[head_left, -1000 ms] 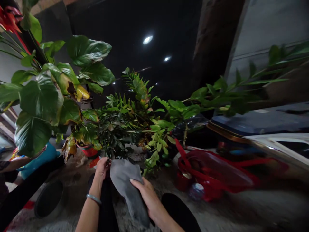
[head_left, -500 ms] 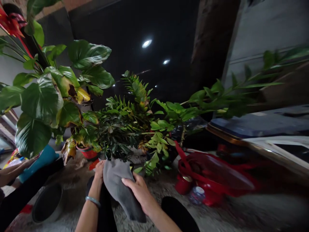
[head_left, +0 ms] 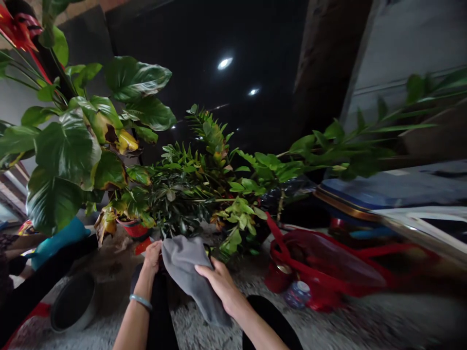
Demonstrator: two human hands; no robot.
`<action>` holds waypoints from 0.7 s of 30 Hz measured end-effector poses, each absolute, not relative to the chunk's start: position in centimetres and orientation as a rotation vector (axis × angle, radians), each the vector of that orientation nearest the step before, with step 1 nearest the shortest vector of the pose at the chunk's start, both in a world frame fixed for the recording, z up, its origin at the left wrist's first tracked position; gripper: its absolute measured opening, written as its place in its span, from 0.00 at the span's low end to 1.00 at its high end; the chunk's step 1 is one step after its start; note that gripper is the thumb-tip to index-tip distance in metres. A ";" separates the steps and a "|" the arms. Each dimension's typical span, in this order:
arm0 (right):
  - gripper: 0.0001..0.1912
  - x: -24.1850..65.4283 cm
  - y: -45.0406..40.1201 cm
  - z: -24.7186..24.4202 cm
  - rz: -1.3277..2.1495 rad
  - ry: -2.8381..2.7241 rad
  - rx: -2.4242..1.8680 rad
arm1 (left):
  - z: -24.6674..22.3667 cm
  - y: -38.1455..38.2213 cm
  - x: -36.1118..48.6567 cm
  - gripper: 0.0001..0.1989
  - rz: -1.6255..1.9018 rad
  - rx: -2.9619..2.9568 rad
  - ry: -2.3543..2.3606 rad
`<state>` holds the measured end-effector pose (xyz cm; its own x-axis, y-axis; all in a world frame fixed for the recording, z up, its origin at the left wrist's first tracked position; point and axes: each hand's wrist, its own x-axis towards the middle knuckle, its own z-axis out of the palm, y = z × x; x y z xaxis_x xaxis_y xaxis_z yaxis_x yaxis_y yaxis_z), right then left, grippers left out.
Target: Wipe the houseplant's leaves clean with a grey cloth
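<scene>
A piece of soft grey cloth (head_left: pixel 195 272) hangs in front of me between my two hands, its lower end drooping toward the right. My left hand (head_left: pixel 153 253), with a pale bangle on the wrist, is closed at the cloth's upper left edge; its fingertips are partly hidden. On the right side, my right hand (head_left: pixel 221 282) grips the cloth, thumb on the near face and the other fingers mostly behind it. Whether the cloth is a garment or a plain rag, I cannot tell.
Leafy potted plants (head_left: pixel 204 180) stand just beyond my hands. A red bag (head_left: pixel 328 257) lies to the right, with a clear plastic bottle (head_left: pixel 297 294) beside it. At left are a dark bucket (head_left: pixel 73 301) and another person's leg (head_left: pixel 44 277). A blue-topped case (head_left: pixel 394 192) sits far right.
The cloth and my right hand have shifted slightly to the right, and the cloth's lower end has risen a little. Both hands keep their hold.
</scene>
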<state>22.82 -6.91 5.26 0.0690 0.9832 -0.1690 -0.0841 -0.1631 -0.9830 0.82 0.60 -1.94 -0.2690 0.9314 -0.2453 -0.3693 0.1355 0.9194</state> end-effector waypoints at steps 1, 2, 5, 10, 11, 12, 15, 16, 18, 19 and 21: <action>0.18 23.7 -7.3 5.7 1.300 -0.999 -1.318 | -1.9 0.6 0.6 0.14 1.432 0.626 1.243; 0.19 24.4 -7.2 6.6 1.274 -1.003 -1.304 | -1.8 0.7 0.5 0.15 1.439 0.616 1.240; 0.21 25.0 -4.4 9.6 1.105 -0.962 -1.211 | -1.6 0.6 0.5 0.17 1.469 0.598 1.225; 0.20 21.8 -0.8 8.0 1.321 -0.662 -1.184 | -1.4 0.3 1.1 0.19 1.515 0.584 1.200; 0.19 21.3 -1.6 6.7 1.419 -0.647 -1.178 | -1.5 0.2 1.2 0.19 1.516 0.583 1.197; 0.17 21.0 -2.7 5.4 1.497 -0.646 -1.175 | -1.5 0.2 1.1 0.19 1.515 0.583 1.195; 0.14 21.8 -6.6 2.9 1.600 -0.658 -1.174 | -1.6 0.2 0.9 0.18 1.510 0.580 1.188; 0.14 22.5 -7.4 2.8 1.576 -0.672 -1.175 | -1.6 0.2 0.8 0.18 1.511 0.577 1.185; 0.17 23.8 -7.4 4.0 1.437 -0.716 -1.179 | -1.6 0.2 0.7 0.18 1.516 0.567 1.177; 0.19 24.2 -6.7 4.9 1.340 -0.736 -1.182 | -1.6 0.2 0.7 0.18 1.519 0.561 1.172; 0.21 24.3 -4.2 6.7 1.159 -0.755 -1.196 | -1.6 0.2 0.7 0.18 1.523 0.545 1.161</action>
<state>24.25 -4.21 6.69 0.2817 0.9519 -0.1208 -0.2742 -0.0408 -0.9608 0.72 0.24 -1.58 -0.3024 0.9232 -0.2373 -0.4736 0.0706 0.8779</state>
